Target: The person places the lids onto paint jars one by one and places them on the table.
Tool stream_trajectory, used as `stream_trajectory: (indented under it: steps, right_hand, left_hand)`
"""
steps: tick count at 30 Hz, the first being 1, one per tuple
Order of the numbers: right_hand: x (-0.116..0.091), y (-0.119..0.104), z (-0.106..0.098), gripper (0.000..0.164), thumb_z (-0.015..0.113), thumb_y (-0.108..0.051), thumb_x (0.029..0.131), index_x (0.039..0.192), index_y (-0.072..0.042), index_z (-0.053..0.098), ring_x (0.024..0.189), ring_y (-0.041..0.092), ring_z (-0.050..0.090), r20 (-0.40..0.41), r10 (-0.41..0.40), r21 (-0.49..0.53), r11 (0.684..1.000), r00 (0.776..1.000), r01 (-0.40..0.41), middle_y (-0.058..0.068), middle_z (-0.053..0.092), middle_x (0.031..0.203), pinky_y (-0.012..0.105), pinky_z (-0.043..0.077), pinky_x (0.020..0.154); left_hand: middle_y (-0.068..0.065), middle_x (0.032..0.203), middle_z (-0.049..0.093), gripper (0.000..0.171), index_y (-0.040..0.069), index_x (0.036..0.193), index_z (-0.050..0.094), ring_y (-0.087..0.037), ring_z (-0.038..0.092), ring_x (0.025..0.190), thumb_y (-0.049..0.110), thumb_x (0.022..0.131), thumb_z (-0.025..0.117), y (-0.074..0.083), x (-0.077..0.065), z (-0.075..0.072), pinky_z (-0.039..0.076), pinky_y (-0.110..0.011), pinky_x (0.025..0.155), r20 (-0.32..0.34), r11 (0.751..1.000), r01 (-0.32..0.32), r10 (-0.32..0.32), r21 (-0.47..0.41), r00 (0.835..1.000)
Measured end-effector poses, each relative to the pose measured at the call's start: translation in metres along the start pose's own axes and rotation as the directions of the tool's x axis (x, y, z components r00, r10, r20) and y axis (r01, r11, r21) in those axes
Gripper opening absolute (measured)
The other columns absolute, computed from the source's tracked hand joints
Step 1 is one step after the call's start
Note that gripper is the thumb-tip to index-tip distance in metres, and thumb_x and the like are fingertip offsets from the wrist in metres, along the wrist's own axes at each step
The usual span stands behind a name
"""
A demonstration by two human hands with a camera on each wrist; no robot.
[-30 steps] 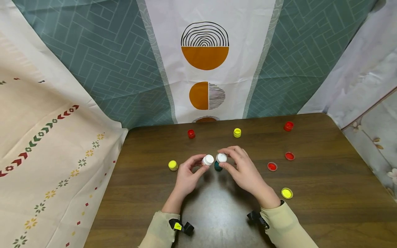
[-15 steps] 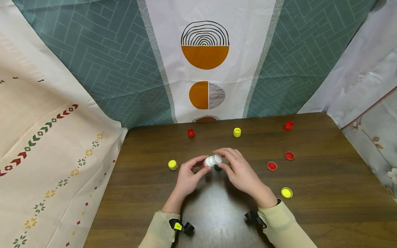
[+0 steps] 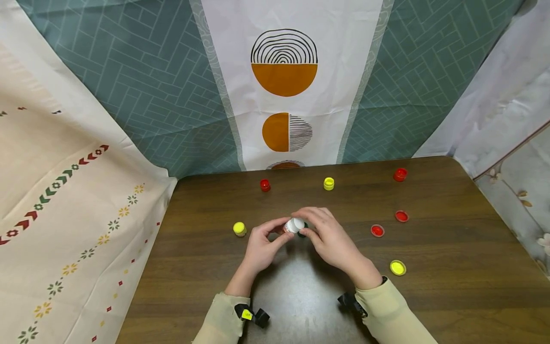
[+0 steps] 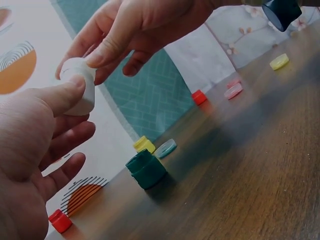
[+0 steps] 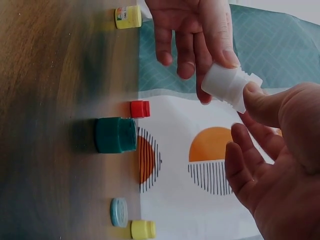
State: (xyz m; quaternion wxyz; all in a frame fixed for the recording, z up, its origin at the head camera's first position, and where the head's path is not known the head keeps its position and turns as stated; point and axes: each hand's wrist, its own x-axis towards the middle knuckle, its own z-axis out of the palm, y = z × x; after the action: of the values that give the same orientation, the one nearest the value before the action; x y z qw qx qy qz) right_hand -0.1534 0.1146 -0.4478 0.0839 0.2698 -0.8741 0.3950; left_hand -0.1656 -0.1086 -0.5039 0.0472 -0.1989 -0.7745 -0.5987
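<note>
My left hand holds a small white paint jar above the table, pinched between thumb and fingers. At the jar's mouth my right hand grips its white lid, with the thumb against the rim. Lid and jar touch and are tilted; whether the lid is fully seated cannot be seen. Below the hands a dark green jar stands uncovered on the table, mostly hidden in the head view. Its teal-looking lid lies nearby, hidden in the head view.
On the brown table stand a yellow-topped jar to the left, a red jar and a yellow jar behind, and another red jar back right. Two red lids and a yellow lid lie right.
My right hand has moved left and brought the white lid, earlier apart from the jar, onto its mouth. The white jar has tilted and shifted slightly right; the left hand has barely moved.
</note>
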Motion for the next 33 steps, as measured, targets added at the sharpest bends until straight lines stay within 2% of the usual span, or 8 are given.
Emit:
stream_trajectory:
  steps: [6, 12, 20, 27, 33]
  right_hand:
    - [-0.0015, 0.0000, 0.0000, 0.036, 0.073, -0.007, 0.101, 0.137, -0.013, 0.070, 0.125, 0.027, 0.056, 0.002, -0.013, -0.026, 1.000, 1.000, 0.013, 0.005, 0.064, 0.140, 0.049, 0.051, 0.101]
    - [-0.0021, 0.0001, 0.0004, 0.037, 0.073, -0.003, 0.101, 0.136, -0.014, 0.071, 0.129, 0.028, 0.057, 0.011, -0.027, -0.025, 0.999, 1.000, 0.027, 0.003, 0.063, 0.139, 0.050, 0.051, 0.104]
    - [-0.0014, -0.0003, -0.0003, 0.037, 0.074, -0.006, 0.101, 0.137, -0.014, 0.071, 0.128, 0.026, 0.057, 0.023, -0.025, -0.041, 0.999, 0.999, 0.026, 0.002, 0.064, 0.138, 0.048, 0.052, 0.103]
    - [-0.0017, -0.0004, 0.0003, 0.037, 0.078, -0.023, 0.100, 0.135, -0.014, 0.072, 0.120, 0.024, 0.059, 0.007, 0.004, -0.127, 0.992, 1.000, -0.003, 0.000, 0.069, 0.129, 0.045, 0.054, 0.096]
    - [-0.0019, -0.0031, 0.0023, 0.036, 0.080, -0.044, 0.097, 0.117, -0.014, 0.075, 0.106, 0.022, 0.059, -0.035, 0.036, -0.300, 0.953, 0.999, -0.045, -0.002, 0.072, 0.109, 0.041, 0.053, 0.091]
  left_hand:
    - [-0.002, 0.112, 0.078, 0.033, 0.010, 0.128, 0.078, -0.019, 0.071, 0.098, 0.012, 0.095, 0.083, 0.0009, -0.0007, -0.0007, 0.058, -0.055, 0.088, 0.010, 1.000, 0.004, -0.004, 0.011, 1.000]
    - [-0.002, 0.108, 0.078, 0.032, 0.010, 0.126, 0.079, -0.018, 0.071, 0.098, 0.011, 0.094, 0.084, 0.0007, -0.0011, -0.0007, 0.059, -0.052, 0.087, 0.006, 1.000, 0.016, -0.016, 0.016, 1.000]
    - [0.000, 0.111, 0.080, 0.035, 0.010, 0.128, 0.077, -0.017, 0.073, 0.097, 0.011, 0.094, 0.084, 0.0009, -0.0014, -0.0004, 0.059, -0.045, 0.087, 0.008, 1.000, 0.022, -0.022, -0.011, 1.000]
    - [0.000, 0.109, 0.081, 0.033, 0.011, 0.126, 0.077, -0.017, 0.073, 0.095, 0.011, 0.094, 0.085, 0.0003, -0.0010, -0.0014, 0.059, -0.043, 0.084, 0.012, 1.000, -0.002, 0.002, -0.006, 1.000]
    - [0.000, 0.110, 0.080, 0.035, 0.012, 0.127, 0.077, -0.017, 0.073, 0.097, 0.008, 0.093, 0.085, -0.0014, -0.0009, -0.0015, 0.059, -0.045, 0.086, 0.039, 1.000, -0.023, 0.023, -0.005, 0.999]
